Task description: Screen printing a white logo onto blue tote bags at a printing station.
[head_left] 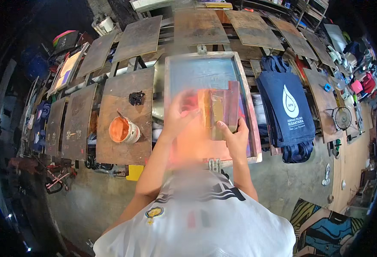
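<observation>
A screen-printing frame [252,120] with a blue upper area and orange-pink ink lower down lies in front of me. My right hand [235,135] grips a squeegee-like bundle [217,107] of reddish and yellowish bars over the screen, thumb on its face. My left hand [182,109] reaches to the bundle's left side, its fingers blurred by a hazy smear, so I cannot tell what they hold. On the board to the left stand a white bucket [131,133] of orange ink with a stick in it and, above it, a black crumpled rag [136,98].
Rows of stained boards [201,28] surround the frame. Navy tote bags [285,120] with white print lie stacked just to the right. A fan [342,118] and piled cloths [362,81] sit at the far right. Concrete floor [90,192] shows below.
</observation>
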`<state>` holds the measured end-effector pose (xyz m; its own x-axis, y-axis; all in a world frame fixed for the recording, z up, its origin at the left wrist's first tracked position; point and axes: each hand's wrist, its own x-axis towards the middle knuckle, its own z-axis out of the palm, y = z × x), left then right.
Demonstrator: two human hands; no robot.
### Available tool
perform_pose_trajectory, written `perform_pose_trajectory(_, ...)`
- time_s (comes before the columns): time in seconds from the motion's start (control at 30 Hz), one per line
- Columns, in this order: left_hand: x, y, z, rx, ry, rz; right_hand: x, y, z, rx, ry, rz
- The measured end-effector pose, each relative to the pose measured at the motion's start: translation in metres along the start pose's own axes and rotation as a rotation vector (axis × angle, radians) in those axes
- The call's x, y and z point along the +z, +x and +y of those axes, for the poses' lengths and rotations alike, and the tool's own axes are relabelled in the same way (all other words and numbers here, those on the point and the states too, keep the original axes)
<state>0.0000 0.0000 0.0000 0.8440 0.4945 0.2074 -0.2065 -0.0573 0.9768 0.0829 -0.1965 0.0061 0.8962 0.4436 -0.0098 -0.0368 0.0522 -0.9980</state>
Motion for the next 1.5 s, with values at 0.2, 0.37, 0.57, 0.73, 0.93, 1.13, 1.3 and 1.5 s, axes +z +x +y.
perform_pose_trajectory(0.2, 0.0, -0.004, -0.008, 0.045, 0.061, -0.004, -0.002, 0.001, -0.002, 0.02, -0.028, -0.008)
perform_pose_trajectory(0.37, 0.002, -0.008, -0.009, 0.033, 0.094, -0.011, -0.003, 0.004, 0.001, 0.02, -0.022, 0.007)
perform_pose_trajectory(0.57, 0.002, -0.011, -0.007, 0.015, 0.117, -0.063, -0.003, 0.008, 0.009, -0.04, -0.013, 0.024)
perform_pose_trajectory(0.73, 0.003, -0.015, -0.009, -0.002, 0.106, -0.093, -0.004, 0.009, 0.011, -0.05, -0.011, 0.036)
perform_pose_trajectory(0.93, 0.003, -0.019, -0.016, -0.067, 0.133, -0.121, -0.006, 0.01, 0.01, -0.049, -0.007, 0.041)
perform_pose_trajectory(1.13, 0.004, -0.024, -0.021, -0.09, 0.125, -0.132, -0.006, 0.009, 0.004, -0.01, 0.047, 0.039)
perform_pose_trajectory(1.3, 0.006, -0.027, -0.024, -0.134, 0.148, -0.142, -0.009, 0.013, 0.012, -0.027, 0.055, 0.048)
perform_pose_trajectory(1.5, 0.006, -0.029, -0.027, -0.17, 0.169, -0.169, -0.01, 0.013, 0.004, 0.0, 0.023, 0.044)
